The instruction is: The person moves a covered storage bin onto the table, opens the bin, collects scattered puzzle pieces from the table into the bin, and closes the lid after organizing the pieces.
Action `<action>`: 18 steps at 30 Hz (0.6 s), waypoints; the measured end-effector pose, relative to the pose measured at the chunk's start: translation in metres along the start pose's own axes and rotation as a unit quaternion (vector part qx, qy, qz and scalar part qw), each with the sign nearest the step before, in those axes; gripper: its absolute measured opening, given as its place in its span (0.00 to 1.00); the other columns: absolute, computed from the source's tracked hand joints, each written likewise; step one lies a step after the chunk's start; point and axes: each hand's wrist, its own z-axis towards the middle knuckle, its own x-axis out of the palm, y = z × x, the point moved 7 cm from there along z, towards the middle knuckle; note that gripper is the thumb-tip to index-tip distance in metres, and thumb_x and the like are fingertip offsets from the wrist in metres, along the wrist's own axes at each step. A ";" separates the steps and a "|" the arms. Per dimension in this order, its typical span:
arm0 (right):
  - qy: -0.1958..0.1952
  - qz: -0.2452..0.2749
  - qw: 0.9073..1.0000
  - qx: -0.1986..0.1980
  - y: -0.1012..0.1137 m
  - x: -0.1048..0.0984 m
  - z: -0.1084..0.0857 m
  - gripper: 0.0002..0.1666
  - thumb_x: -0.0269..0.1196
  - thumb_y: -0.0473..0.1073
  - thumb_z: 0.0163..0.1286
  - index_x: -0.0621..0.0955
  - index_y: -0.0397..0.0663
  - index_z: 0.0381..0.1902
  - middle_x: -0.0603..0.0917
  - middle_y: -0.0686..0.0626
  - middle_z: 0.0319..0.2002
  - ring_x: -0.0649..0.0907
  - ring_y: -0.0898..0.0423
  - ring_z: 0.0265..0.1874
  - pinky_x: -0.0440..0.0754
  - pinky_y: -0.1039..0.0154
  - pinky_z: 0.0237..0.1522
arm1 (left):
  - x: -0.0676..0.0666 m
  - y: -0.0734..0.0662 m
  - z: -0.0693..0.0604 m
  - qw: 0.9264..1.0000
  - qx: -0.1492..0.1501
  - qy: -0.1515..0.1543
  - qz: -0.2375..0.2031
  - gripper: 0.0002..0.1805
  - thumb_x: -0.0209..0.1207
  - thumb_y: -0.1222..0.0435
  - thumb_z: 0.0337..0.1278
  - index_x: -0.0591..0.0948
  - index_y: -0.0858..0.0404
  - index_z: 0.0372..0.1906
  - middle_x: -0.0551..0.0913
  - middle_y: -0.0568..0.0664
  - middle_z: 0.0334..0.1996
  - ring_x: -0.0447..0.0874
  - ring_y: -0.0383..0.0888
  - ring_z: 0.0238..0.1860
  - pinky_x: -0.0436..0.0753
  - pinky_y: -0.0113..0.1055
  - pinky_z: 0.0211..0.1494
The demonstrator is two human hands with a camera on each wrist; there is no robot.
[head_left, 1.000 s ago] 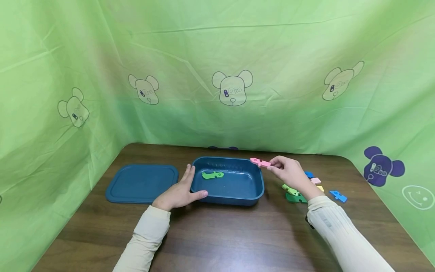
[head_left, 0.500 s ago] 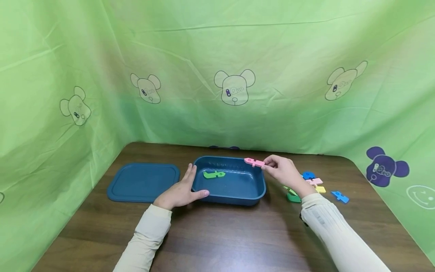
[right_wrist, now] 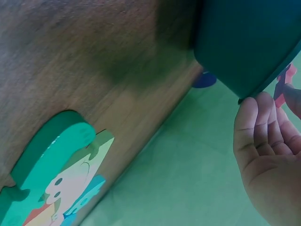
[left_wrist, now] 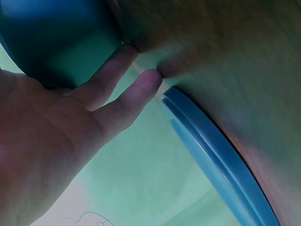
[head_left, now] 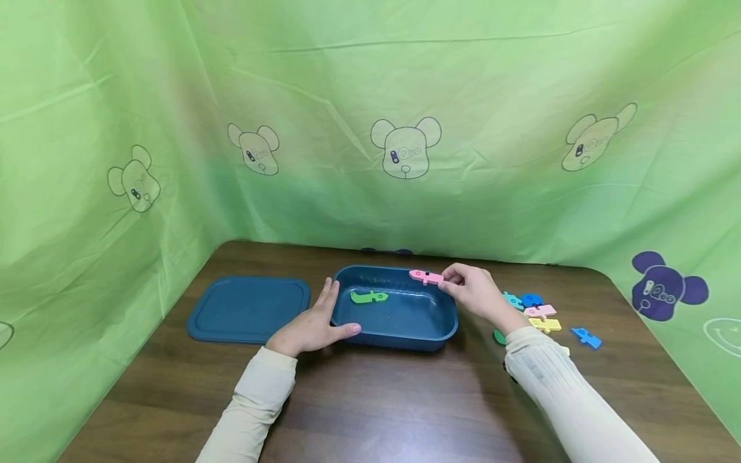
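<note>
A dark blue rectangular box stands on the table. Inside it, toward the left, lies a green puzzle piece with a curved end. My left hand rests against the box's left side, fingers straight and thumb over the near rim. With thumb and fingertips, my right hand pinches a pink puzzle piece above the box's back right corner. In the right wrist view, the pink piece is mostly hidden behind the fingers and the box's rim.
Left of the box lies a flat blue lid. To the right are several loose pieces, among them a yellow piece, a pale pink piece and a blue piece. A green curtain hangs behind the table.
My right hand has carried the pink piece leftward, from the box's right rim to over its back right part. The left hand stays against the box.
</note>
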 end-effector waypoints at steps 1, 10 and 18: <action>-0.001 -0.002 1.000 0.000 0.001 0.000 0.001 0.08 0.65 0.38 0.71 0.83 0.39 0.44 0.83 0.48 0.33 0.79 0.51 0.33 0.78 0.58 0.35 | 0.000 0.000 0.000 1.000 0.000 0.000 0.001 0.59 0.57 0.34 0.62 0.38 0.56 0.82 0.30 0.49 0.81 0.80 0.59 0.58 0.81 0.47 0.49; 0.011 0.003 1.000 0.003 0.008 0.006 0.006 0.09 0.65 0.39 0.72 0.83 0.38 0.46 0.83 0.47 0.33 0.79 0.50 0.33 0.79 0.57 0.36 | 0.000 -0.001 0.001 1.000 0.000 -0.003 0.005 0.59 0.58 0.35 0.62 0.39 0.57 0.82 0.31 0.49 0.81 0.75 0.62 0.64 0.79 0.51 0.56; 0.011 0.001 1.000 -0.001 0.012 0.008 0.009 0.09 0.65 0.39 0.72 0.83 0.39 0.45 0.84 0.47 0.34 0.80 0.50 0.33 0.79 0.57 0.36 | 0.001 0.000 0.000 1.000 -0.008 -0.001 0.008 0.59 0.58 0.34 0.62 0.38 0.54 0.83 0.30 0.47 0.81 0.78 0.61 0.61 0.80 0.50 0.54</action>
